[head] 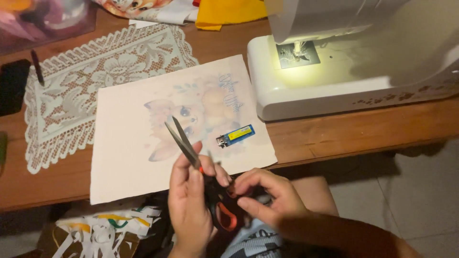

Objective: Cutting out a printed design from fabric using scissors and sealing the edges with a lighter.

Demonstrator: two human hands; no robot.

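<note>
The scissors (201, 167) sit in front of the person, just past the near edge of the wooden table (334, 136), blades parted a little and pointing up and away to the left, tips over the printed cloth. Their handles are black with orange inside the loops, and they hang low between the 2 hands. The left hand (189, 200) is closed around the scissors near the pivot, thumb and fingers wrapped on the base of the blades. The right hand (270, 196) is curled, its fingertips pinched together just beside the orange handle loop; whether it grips the handle or something small there cannot be told.

Under the blade tips lies a pale cloth sheet (143, 157) printed with a faded cartoon animal, flat on the table and reaching to its near edge. On that sheet, to the right of the blades and apart from them, rests a small blue and yellow lighter (235, 135). A white lace mat (86, 91) lies partly beneath the sheet's far left corner. A white sewing machine (334, 71) stands at the right, its lamp lit over the needle plate. A yellow fabric piece (229, 12) lies at the far edge.
</note>
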